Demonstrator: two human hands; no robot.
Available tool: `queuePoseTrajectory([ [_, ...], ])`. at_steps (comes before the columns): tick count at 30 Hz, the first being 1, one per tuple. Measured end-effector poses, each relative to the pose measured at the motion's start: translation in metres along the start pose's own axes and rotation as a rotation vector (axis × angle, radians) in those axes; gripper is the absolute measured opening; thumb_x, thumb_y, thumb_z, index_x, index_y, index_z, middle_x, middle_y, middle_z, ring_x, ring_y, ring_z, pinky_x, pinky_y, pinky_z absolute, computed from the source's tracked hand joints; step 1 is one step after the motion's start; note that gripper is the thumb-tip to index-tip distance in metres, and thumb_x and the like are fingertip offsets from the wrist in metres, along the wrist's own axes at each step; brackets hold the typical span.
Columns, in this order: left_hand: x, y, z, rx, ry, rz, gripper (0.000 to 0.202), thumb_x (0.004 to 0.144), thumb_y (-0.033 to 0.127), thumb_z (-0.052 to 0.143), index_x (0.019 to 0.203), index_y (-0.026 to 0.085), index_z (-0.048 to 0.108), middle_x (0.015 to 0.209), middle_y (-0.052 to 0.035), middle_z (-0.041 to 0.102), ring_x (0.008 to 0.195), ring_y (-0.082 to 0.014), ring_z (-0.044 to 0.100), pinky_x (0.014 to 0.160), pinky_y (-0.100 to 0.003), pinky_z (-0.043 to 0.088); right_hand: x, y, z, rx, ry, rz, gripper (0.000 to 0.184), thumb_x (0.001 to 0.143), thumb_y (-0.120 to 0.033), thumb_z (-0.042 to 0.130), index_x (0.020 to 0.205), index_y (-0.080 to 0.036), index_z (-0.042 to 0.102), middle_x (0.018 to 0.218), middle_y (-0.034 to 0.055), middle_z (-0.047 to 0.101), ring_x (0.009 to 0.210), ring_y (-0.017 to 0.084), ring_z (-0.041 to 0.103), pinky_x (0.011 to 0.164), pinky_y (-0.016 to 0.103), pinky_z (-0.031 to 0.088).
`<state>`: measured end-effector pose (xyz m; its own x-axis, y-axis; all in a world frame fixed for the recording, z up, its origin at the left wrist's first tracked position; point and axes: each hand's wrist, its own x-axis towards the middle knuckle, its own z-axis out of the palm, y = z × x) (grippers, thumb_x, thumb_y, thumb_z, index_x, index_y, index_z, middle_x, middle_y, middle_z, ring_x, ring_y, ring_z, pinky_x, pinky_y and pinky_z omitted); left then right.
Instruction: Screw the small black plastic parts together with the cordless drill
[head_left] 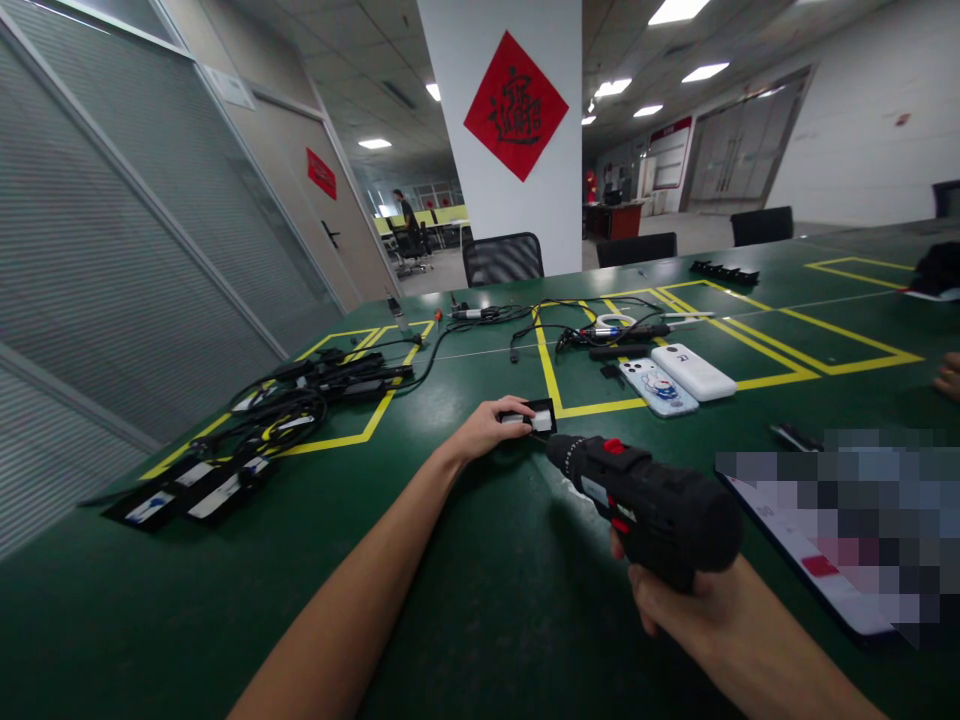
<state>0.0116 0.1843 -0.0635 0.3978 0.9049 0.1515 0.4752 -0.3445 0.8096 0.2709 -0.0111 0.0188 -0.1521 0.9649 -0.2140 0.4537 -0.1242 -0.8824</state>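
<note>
My right hand [675, 600] is wrapped around the grip of a black cordless drill [637, 500] with red switches. The drill points left and away, and its tip reaches a small black case with white pieces inside [543, 418]. My left hand [491, 428] lies against that case on the green table, fingers closed on its left side. Whether the bit touches a screw there is too small to tell. Part of the case is hidden beneath my left fingers.
Black cables [322, 385] lie bundled at left, beside more black cases [225, 490]. Ahead to the right are a phone [658, 388], a white power bank [694, 372] and more cables. A partly blurred tablet-like object [810, 560] lies at right, near another person's hand [949, 376].
</note>
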Motion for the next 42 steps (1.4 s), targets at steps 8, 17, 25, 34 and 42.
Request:
queuePoseTrajectory([
  [8,0.0006,-0.0029,-0.0009,-0.009,-0.009,0.025,0.032,0.069,0.035,0.068,0.097,0.020,0.068,0.121,-0.0075,0.056,0.116,-0.0240,0.049,0.105,-0.035,0.030,0.0002,0.0023,0.0007,0.003,0.000,0.004,0.018,0.072,-0.025,0.055,0.088,-0.019,0.062,0.062,-0.0026,0.057,0.057,0.014,0.051,0.053,0.024,0.039],
  [17,0.0010,-0.0020,0.0003,0.005,-0.006,0.020,0.031,0.068,0.033,0.067,0.096,0.020,0.068,0.120,-0.0062,0.056,0.114,-0.0237,0.050,0.103,-0.034,0.032,0.0001,0.0002,0.0004,-0.009,-0.001,-0.013,0.018,0.071,-0.025,0.054,0.087,-0.020,0.062,0.063,-0.0023,0.058,0.057,0.014,0.052,0.052,0.023,0.039],
  [25,0.0012,-0.0017,0.0004,-0.003,-0.006,0.018,0.031,0.068,0.033,0.066,0.096,0.020,0.067,0.119,-0.0058,0.056,0.112,-0.0229,0.051,0.102,-0.035,0.034,0.0009,0.0049,0.0025,-0.003,0.011,-0.004,0.020,0.073,-0.029,0.053,0.088,-0.020,0.061,0.061,-0.0023,0.057,0.058,0.015,0.054,0.055,0.025,0.041],
  [34,0.0008,-0.0025,-0.0003,-0.014,-0.016,0.024,0.030,0.069,0.033,0.066,0.097,0.021,0.067,0.120,-0.0055,0.056,0.112,-0.0223,0.051,0.103,-0.034,0.033,0.0003,-0.0002,0.0005,-0.015,0.014,-0.020,0.017,0.071,-0.025,0.054,0.086,-0.020,0.062,0.061,-0.0023,0.057,0.057,0.014,0.052,0.053,0.023,0.040],
  [42,0.0007,-0.0026,-0.0009,-0.009,-0.022,0.017,0.030,0.068,0.031,0.065,0.097,0.022,0.068,0.120,-0.0057,0.056,0.116,-0.0236,0.049,0.104,-0.036,0.032,0.0003,0.0019,0.0007,-0.010,0.021,-0.018,0.017,0.072,-0.028,0.053,0.084,-0.020,0.062,0.060,-0.0020,0.056,0.054,0.013,0.050,0.050,0.023,0.038],
])
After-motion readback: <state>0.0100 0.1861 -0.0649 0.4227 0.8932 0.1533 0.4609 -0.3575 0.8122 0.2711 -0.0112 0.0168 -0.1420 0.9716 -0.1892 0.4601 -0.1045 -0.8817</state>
